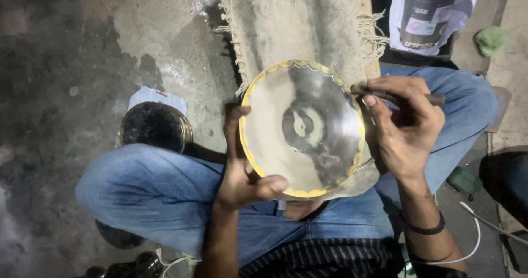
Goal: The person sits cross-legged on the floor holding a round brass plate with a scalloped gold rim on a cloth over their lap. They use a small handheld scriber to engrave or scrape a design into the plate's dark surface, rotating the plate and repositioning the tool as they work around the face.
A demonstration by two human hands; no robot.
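A floor-level craft workshop, by the look of it. Bare, stained concrete floor [66, 63] with dark patches. Worn fringed cloth [297, 25] spread over a low work block. Dark-stained tin [155, 125] set just beside a knee in jeans. Shiny round metal plate [302, 129] with a yellow scalloped rim, worked by hand [404, 129] with a slim tool [396, 96].

Legs: blue jeans [143, 193], faded and creased at the bent knees.
Top: dark shirt [324, 259] with thin pale stripes.
Right wrist: black band [424, 228].
Arms: bare, no sleeves showing.
Hands: bare, no gloves.
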